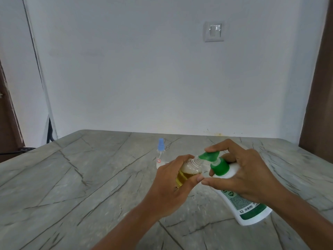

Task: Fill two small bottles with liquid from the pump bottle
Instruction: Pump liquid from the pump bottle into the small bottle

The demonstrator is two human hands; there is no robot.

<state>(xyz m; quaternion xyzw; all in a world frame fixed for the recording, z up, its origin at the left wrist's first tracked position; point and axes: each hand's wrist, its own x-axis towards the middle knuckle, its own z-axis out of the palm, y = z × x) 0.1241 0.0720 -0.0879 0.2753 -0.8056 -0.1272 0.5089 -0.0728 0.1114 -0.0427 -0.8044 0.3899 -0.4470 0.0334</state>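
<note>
My left hand (173, 183) grips a small clear bottle (187, 171) with its open threaded neck up; yellow liquid with foam on top fills most of it. My right hand (241, 170) grips the white pump bottle (250, 208), tilted on the table, with my index finger on top of the green pump head (211, 156). The pump's spout sits right at the small bottle's mouth. A second small clear bottle (160, 157) with a blue spray cap stands upright on the table just behind my left hand; its lower part is hidden.
The grey marble-patterned table (81, 186) runs to a white wall with a light switch (214, 31). Dark door frames stand at the left and right edges of the view.
</note>
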